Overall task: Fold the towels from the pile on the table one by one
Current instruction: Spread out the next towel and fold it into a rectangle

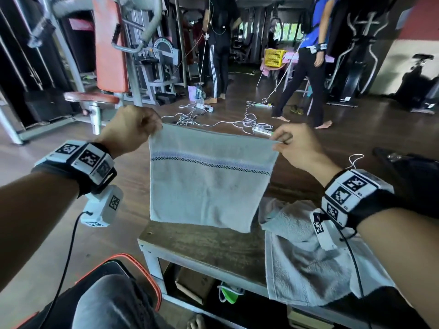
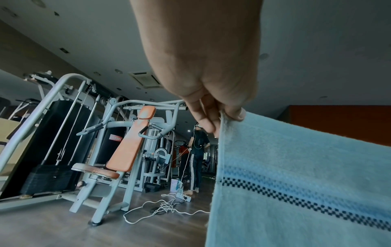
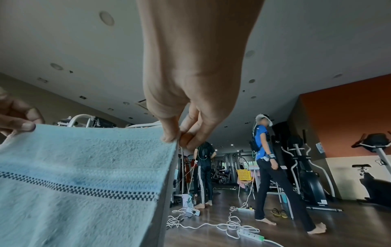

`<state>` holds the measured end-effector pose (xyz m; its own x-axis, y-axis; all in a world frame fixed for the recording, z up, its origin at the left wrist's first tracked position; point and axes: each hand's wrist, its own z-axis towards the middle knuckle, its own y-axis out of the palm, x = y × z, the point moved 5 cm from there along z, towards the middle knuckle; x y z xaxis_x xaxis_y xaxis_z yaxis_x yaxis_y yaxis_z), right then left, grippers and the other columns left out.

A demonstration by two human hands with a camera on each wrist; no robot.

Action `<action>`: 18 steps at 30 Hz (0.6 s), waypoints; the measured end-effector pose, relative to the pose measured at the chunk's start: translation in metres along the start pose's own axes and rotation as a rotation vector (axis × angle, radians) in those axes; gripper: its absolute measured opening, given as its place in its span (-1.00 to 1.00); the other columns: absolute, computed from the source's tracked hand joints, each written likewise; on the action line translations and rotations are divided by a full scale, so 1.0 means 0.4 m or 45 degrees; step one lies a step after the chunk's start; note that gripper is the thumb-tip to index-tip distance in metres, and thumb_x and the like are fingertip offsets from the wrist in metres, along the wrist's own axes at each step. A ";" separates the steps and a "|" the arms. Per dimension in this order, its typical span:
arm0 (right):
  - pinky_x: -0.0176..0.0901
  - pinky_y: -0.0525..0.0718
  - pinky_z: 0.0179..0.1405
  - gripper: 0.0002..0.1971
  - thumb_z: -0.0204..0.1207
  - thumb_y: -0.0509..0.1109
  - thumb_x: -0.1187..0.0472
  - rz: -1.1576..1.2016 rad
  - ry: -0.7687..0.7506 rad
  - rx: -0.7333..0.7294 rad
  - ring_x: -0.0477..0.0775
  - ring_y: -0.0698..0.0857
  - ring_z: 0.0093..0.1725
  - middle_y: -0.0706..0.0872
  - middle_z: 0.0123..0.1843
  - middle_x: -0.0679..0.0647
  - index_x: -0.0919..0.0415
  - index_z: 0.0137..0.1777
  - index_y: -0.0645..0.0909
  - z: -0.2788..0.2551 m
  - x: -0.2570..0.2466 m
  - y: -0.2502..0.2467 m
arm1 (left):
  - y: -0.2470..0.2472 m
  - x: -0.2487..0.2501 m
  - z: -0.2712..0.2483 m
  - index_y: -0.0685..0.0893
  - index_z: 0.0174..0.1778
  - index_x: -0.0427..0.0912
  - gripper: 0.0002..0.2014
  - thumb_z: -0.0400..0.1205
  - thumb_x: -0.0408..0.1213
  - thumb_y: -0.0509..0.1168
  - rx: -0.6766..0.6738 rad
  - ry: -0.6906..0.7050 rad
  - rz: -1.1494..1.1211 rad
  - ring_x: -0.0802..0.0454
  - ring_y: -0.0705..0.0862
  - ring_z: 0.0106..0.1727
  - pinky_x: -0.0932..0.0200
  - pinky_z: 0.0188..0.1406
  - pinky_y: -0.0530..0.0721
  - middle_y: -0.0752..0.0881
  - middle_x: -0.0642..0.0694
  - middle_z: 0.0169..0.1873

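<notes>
A pale blue towel (image 1: 209, 181) with a dark checked stripe hangs in the air above the wooden table (image 1: 202, 245). My left hand (image 1: 133, 127) pinches its top left corner, and my right hand (image 1: 292, 143) pinches its top right corner. The top edge is stretched nearly straight between them. In the left wrist view the towel (image 2: 306, 175) drops from the left hand (image 2: 224, 117). The right wrist view shows the towel (image 3: 84, 175) held by the right hand (image 3: 180, 137). Its lower edge hangs just above the tabletop. A crumpled pile of pale towels (image 1: 306, 257) lies at the table's right.
Gym machines (image 1: 111, 55) stand at the back left. White cables and power strips (image 1: 249, 122) lie on the floor beyond the table. Two people (image 1: 304, 67) stand further back beside a yellow basket (image 1: 275, 57). An orange-edged bag (image 1: 133, 269) sits by my knee.
</notes>
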<state>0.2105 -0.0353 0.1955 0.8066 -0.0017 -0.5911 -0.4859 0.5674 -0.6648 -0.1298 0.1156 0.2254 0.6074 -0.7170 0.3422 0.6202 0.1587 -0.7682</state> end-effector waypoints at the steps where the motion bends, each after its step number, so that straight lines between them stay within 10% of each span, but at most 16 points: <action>1: -0.16 0.61 -0.14 -0.79 0.44 0.55 0.47 -0.006 0.018 0.019 0.06 0.65 -0.21 0.73 -0.22 0.13 0.34 0.05 0.72 0.010 -0.006 0.000 | -0.005 -0.002 0.003 0.77 -0.11 -0.21 -0.86 0.63 -0.49 0.34 -0.005 -0.001 0.018 0.29 0.61 -0.40 0.31 -0.32 0.53 0.72 -0.04 -0.35; 6: -0.25 0.59 -0.05 -0.88 0.46 0.53 0.38 -0.223 -0.025 0.102 0.12 0.78 -0.09 0.83 -0.14 0.16 0.25 -0.03 0.79 0.067 -0.040 -0.006 | -0.032 0.011 0.026 0.72 -0.05 -0.27 -0.88 0.64 -0.46 0.27 0.059 0.081 0.138 -0.20 0.70 -0.23 0.15 -0.21 0.49 0.75 -0.17 -0.26; 10: -0.09 0.71 0.01 -0.92 0.49 0.47 0.31 -0.250 -0.049 0.208 0.15 0.76 -0.09 0.81 -0.16 0.11 0.13 -0.11 0.77 0.103 -0.072 -0.022 | -0.060 0.029 0.047 0.69 0.18 -0.32 -0.77 0.65 -0.45 0.24 0.224 0.059 0.153 -0.22 0.76 -0.12 0.00 -0.05 0.68 0.81 -0.30 -0.11; 14: 0.03 0.76 -0.02 -0.94 0.47 0.50 0.27 -0.252 -0.033 0.131 0.17 0.77 -0.12 0.82 -0.19 0.09 0.10 -0.17 0.75 0.120 -0.066 -0.017 | -0.051 0.009 0.057 0.79 -0.04 -0.35 -0.84 0.61 -0.47 0.29 0.139 0.041 0.234 -0.29 0.76 -0.08 0.04 -0.03 0.61 0.81 -0.35 -0.14; 18: -0.23 0.60 -0.20 -0.94 0.45 0.53 0.33 -0.237 -0.011 0.099 0.09 0.75 -0.18 0.82 -0.21 0.12 0.18 -0.14 0.81 0.116 -0.050 -0.016 | -0.028 -0.013 0.050 0.79 0.01 -0.33 -0.86 0.64 -0.43 0.33 0.025 -0.005 0.209 -0.17 0.70 -0.18 0.17 -0.06 0.55 0.77 -0.23 -0.22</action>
<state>0.2129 -0.0006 0.2329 0.8830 -0.1057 -0.4573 -0.3011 0.6200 -0.7246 -0.1298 0.1311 0.2429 0.7031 -0.6778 0.2149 0.5219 0.2867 -0.8034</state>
